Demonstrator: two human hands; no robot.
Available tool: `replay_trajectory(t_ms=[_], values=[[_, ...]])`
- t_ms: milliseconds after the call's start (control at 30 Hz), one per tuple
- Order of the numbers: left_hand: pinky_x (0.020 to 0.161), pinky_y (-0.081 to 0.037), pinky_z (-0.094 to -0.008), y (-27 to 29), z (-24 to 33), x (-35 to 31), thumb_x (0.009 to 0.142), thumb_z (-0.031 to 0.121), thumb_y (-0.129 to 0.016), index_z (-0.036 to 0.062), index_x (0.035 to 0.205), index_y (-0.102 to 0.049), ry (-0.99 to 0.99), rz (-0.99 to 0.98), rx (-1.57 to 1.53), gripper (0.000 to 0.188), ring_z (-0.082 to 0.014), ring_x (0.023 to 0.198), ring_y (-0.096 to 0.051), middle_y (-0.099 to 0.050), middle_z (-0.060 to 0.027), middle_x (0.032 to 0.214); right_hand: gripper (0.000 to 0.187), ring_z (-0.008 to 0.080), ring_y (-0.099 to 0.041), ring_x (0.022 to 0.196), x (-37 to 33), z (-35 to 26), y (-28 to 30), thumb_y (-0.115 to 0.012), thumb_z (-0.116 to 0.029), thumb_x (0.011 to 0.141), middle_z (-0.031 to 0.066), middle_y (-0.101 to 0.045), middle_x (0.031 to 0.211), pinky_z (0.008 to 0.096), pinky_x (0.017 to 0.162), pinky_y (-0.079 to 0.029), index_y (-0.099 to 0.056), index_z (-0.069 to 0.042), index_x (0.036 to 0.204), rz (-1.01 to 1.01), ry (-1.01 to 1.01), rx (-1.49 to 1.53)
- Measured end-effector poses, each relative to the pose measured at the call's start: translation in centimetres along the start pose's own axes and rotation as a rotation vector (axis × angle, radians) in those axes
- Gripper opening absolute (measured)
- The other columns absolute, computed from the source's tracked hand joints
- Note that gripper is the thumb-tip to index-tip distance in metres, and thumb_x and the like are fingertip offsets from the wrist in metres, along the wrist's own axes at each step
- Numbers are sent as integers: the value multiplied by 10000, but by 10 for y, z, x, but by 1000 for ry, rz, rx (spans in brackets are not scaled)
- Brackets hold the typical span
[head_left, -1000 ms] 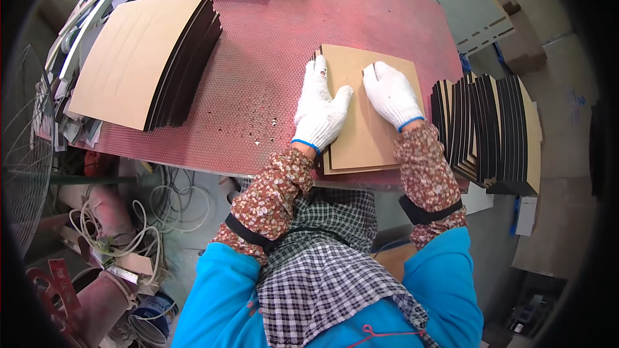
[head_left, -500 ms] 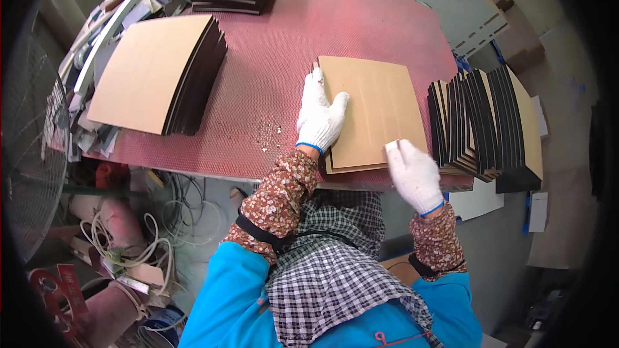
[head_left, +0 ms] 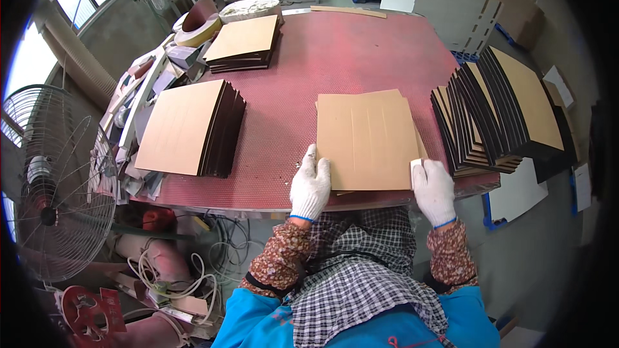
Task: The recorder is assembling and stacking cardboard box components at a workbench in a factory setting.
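Note:
A flat tan board (head_left: 364, 138) with faint lengthwise creases lies in front of me on the red, mesh-textured table, with another board's edge showing beneath it at the right. My left hand (head_left: 310, 187), in a white knitted glove, grips its left edge near the close corner. In my gloved right hand (head_left: 434, 188) is a small white block (head_left: 414, 166), mostly covered by the fingers. The block touches the board's right edge, near the close corner.
Tan, dark-edged boards are piled at the left (head_left: 177, 127), far left (head_left: 244, 40) and leaning right (head_left: 519, 100). Offcuts (head_left: 145, 109) line the table's left side. A wire-guarded fan (head_left: 58, 180) stands left. Hoses (head_left: 187, 277) lie below.
My left hand has slid down the left side toward the close corner, and the top board now sits skewed over the one below. The view has tilted up, showing more of the room.

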State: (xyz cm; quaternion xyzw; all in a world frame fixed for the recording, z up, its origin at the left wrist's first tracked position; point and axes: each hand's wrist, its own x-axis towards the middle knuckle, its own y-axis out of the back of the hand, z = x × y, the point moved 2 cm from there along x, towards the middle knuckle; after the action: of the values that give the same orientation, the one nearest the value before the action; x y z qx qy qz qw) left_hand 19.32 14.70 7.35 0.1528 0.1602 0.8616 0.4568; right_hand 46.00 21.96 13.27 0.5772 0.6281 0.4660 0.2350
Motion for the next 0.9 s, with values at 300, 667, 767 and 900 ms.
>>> replay_trajectory(t_ms=[300,667,767,900], values=[[1029,-502,-318,82,32,7,1053,166,-578,-151,1429,-498,15,108,-268,498,-256,1192,-673,-683,-248,1308,287,278,-628,784,-24,-41,-18,-500,-194,1042,181,-651,882,393,742,-514,-638,55,1010,-184,-106,600],[672,-497,-344,294,-7,11,1039,237,-598,-85,939,-709,-34,647,219,355,-143,699,-612,-709,-127,757,228,326,-640,739,-15,-232,-47,-565,-210,1066,189,-621,849,422,689,-521,-620,-2,990,-323,385,943],[684,-487,-383,315,-32,18,1038,300,-612,-82,881,-699,102,715,290,422,-196,704,-620,-693,-166,789,219,402,-673,884,-21,-263,-70,-570,-213,1061,224,-624,1005,460,747,-547,-643,-7,1058,-362,476,952],[925,-484,-418,343,-86,34,1059,338,-587,-71,1007,-735,105,865,483,438,-314,1072,-641,-677,-238,1213,220,436,-636,947,-21,-300,-91,-561,-193,1045,238,-593,1038,492,772,-548,-658,-33,1159,-386,560,985]])
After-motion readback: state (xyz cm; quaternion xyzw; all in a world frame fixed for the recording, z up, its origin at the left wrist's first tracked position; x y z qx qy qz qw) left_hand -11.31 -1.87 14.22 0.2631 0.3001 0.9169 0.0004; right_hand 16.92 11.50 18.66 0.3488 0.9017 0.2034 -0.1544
